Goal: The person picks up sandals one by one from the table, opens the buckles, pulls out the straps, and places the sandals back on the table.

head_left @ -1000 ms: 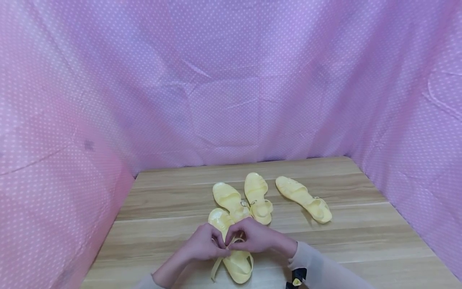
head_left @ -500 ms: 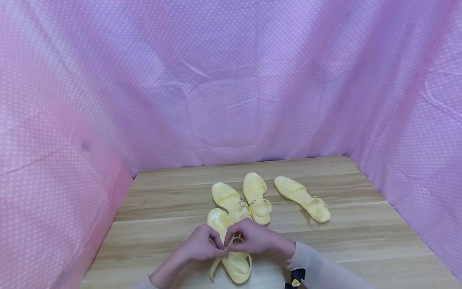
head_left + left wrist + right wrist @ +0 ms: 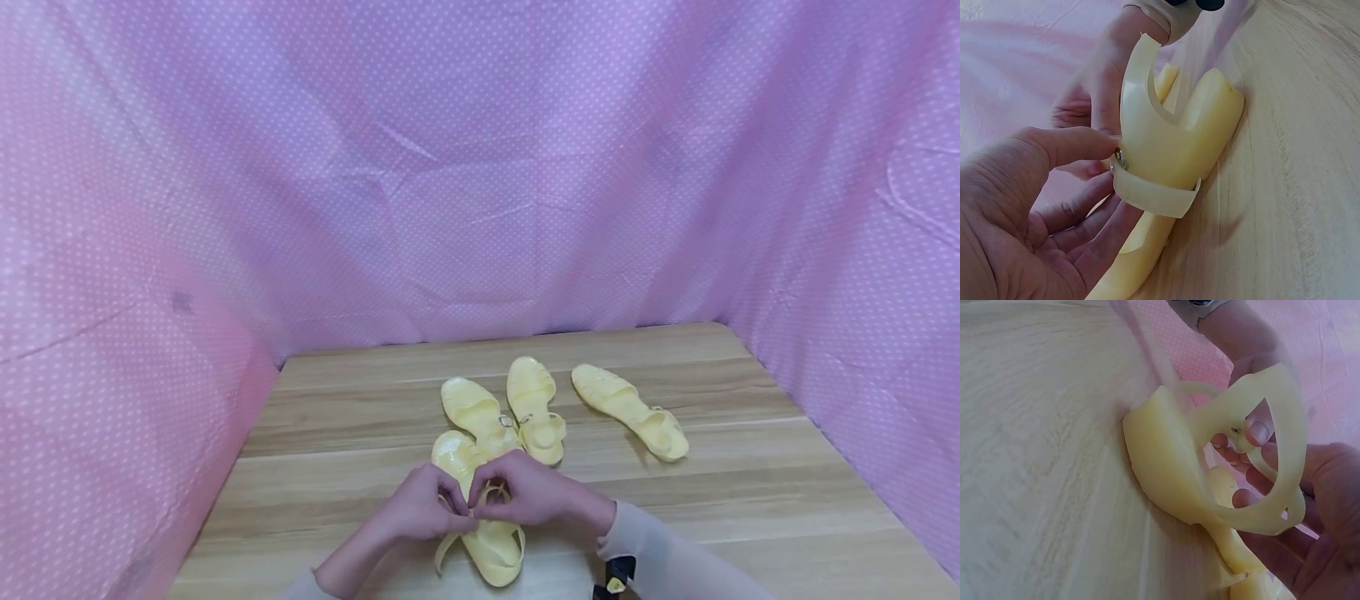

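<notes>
A pale yellow sandal (image 3: 493,560) lies nearest me, its heel toward the table's front edge. Over it my two hands meet at the ankle strap. My left hand (image 3: 424,505) pinches the strap (image 3: 1157,197) beside a small metal buckle (image 3: 1120,157), with the thumb at the buckle in the left wrist view. From the other side, my right hand (image 3: 531,492) pinches the strap at the same spot. A loose strap end (image 3: 446,553) hangs at the sandal's left. Fingers partly hide the fastening, so I cannot tell whether the strap passes through the buckle.
Beyond my hands lie more yellow sandals: one (image 3: 468,404) touching or overlapping the near one, one (image 3: 531,385) beside it, and another (image 3: 628,410) apart at the right. Pink dotted cloth (image 3: 480,208) walls in the wooden table (image 3: 337,433) at the back and sides.
Both hands stay at the same place on the strap, with only slight finger movement. The sandals keep their places; the head view shifts a little.
</notes>
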